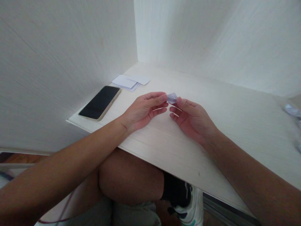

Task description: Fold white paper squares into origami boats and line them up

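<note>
Both my hands hover just above a pale wooden desk [225,119] and meet over its middle. My left hand [145,108] pinches the left side of a small folded piece of pale paper [172,98] with thumb and forefinger. My right hand [191,117] grips the same paper from the right, thumb on top, the other fingers curled under it. The paper is tiny and mostly hidden by my fingertips.
A dark-screened phone [100,102] lies face up at the desk's left edge. A small stack of white paper sheets [130,81] sits in the back corner. White walls close in on the left and behind. Blurred paper pieces [293,110] lie at the far right. My bent knee shows below the desk's front edge.
</note>
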`<state>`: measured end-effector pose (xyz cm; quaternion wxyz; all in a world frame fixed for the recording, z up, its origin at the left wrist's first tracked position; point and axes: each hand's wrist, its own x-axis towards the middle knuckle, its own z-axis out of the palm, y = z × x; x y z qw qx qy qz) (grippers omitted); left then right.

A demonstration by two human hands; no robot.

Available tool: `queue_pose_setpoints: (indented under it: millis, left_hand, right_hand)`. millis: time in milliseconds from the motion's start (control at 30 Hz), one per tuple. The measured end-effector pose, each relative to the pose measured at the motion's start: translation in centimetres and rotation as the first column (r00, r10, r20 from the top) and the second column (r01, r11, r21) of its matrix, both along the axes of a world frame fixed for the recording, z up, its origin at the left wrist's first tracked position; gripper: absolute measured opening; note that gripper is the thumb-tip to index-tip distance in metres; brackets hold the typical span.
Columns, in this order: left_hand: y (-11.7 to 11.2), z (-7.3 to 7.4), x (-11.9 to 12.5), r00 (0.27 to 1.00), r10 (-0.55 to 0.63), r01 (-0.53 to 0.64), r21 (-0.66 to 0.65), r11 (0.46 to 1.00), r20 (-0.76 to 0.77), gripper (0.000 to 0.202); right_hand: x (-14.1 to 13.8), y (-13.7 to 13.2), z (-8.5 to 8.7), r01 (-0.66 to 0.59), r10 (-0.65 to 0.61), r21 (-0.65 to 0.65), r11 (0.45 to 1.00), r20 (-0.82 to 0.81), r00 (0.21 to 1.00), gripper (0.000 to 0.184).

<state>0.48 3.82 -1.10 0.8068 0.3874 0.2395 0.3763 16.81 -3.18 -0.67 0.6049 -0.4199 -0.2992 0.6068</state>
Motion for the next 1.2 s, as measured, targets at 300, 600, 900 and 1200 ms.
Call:
queue_pose_setpoints:
  millis: [300, 600, 900, 1200]
  left_hand:
    - [-0.4, -0.1, 0.3, 0.999, 0.005, -0.007, 0.063, 0.998, 0.034, 0.007]
    - [-1.0, 0.3, 0.6, 0.99, 0.14, -0.136, 0.26, 0.956, 0.003, 0.014]
    - [-1.2, 0.2, 0.8, 0.99, 0.141, -0.144, 0.297, 0.944, 0.032, 0.01]
    - [-1.0, 0.6, 0.7, 0.986, 0.166, -0.158, 0.305, 0.939, 0.0, 0.015]
  right_hand:
    - [-0.3, -0.2, 0.2, 0.001, -0.001, -0.01, 1.0, -0.024, 1.0, 0.023]
    - [-0.4, -0.4, 0.5, -0.002, 0.001, 0.006, 1.0, 0.02, 1.0, 0.026]
    - [-0.4, -0.5, 1.2, -0.004, 0.004, 0.005, 1.0, -0.007, 1.0, 0.027]
    - [-0.4, -0.4, 0.7, 0.045, -0.051, 0.067, 0.997, 0.102, 0.993, 0.027]
